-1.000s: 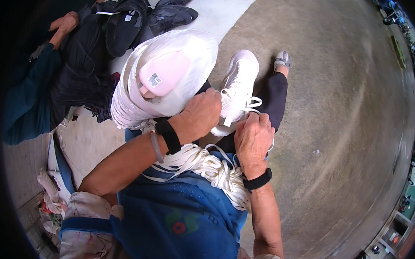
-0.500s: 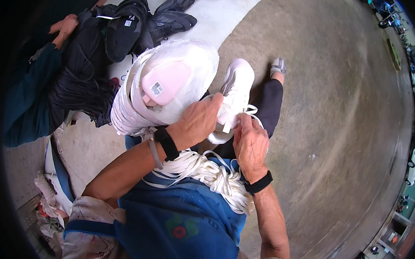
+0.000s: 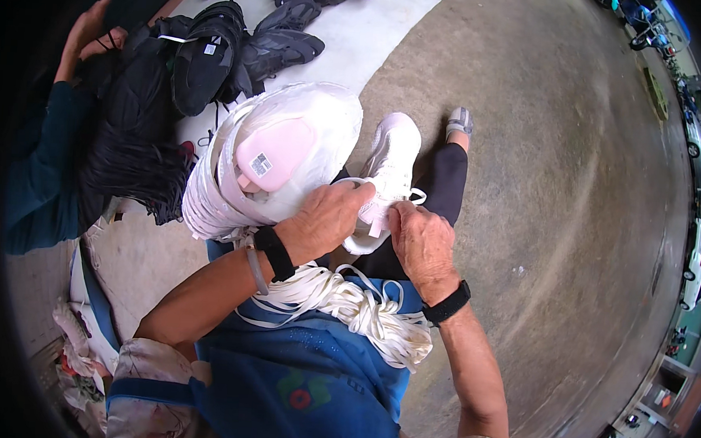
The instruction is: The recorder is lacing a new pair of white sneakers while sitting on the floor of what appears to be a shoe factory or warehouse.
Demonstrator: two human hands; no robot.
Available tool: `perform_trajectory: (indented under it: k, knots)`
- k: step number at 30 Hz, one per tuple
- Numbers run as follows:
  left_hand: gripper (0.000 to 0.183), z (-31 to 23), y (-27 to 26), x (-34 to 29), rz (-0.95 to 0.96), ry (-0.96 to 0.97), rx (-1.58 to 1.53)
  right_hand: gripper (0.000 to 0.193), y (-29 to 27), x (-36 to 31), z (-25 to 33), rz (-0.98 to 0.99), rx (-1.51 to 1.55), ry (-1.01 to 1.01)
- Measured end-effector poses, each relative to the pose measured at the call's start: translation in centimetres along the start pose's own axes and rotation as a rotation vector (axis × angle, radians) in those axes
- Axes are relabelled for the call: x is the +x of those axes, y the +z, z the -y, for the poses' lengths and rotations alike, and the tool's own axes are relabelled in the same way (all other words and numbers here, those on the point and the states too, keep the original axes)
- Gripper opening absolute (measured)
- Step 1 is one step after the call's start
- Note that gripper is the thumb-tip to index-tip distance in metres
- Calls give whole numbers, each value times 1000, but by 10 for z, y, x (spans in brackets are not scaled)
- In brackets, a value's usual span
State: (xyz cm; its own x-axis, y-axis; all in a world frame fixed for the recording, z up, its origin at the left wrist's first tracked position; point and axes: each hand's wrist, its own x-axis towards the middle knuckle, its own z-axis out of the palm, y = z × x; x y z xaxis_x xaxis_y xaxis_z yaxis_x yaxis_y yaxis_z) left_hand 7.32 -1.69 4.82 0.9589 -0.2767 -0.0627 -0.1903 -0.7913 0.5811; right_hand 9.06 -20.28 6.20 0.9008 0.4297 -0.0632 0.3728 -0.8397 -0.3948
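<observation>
A white and pale pink sneaker [image 3: 394,146] rests over my lap, toe pointing away from me. At the left side of its lacing, my left hand [image 3: 327,214] is closed, thumb and fingers pinched on a white shoelace. My right hand [image 3: 424,243] pinches lace at the shoe's right side, by the tongue. Beside its fingertips a short lace loop [image 3: 418,196] sticks out. The fingertips partly hide the eyelets. A thick bundle of loose white laces [image 3: 346,298] lies across my blue apron [image 3: 279,374], below both wrists.
Left of the sneaker sits a plastic-wrapped stack of white-pink shoe pieces [image 3: 279,152]. Black shoes [image 3: 200,68] lie on a white surface [image 3: 351,48] beyond. At far left, another person's hand [image 3: 87,31] is beside hanging black laces [image 3: 131,172]. Concrete floor [image 3: 564,230] extends right, toward parked vehicles.
My right fingers have drawn in closer to the sneaker's tongue, and the lace loop beside them looks smaller. The other person's hands have shifted, now with a second hand showing.
</observation>
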Motion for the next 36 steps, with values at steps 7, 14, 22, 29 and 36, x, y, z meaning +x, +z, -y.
perform_trajectory:
  k: [7, 14, 22, 29, 36]
  knots:
    - [15, -1, -9, 4, -63, -91, -136, 6, -8, 1, 4, 32, -196, -59]
    - [13, 16, -1, 3, -78, -148, -174, 8, 7, 1, -7, -158, -6, -215]
    - [10, 12, -5, 3, -39, -115, -203, 10, -17, -5, 22, 78, 1105, 199]
    - [10, 13, -7, 12, 34, -219, -139, 10, -9, 7, 27, -121, 853, 255]
    - [16, 27, -3, 19, 94, -299, -305, 13, 23, 5, 35, -144, 386, 7]
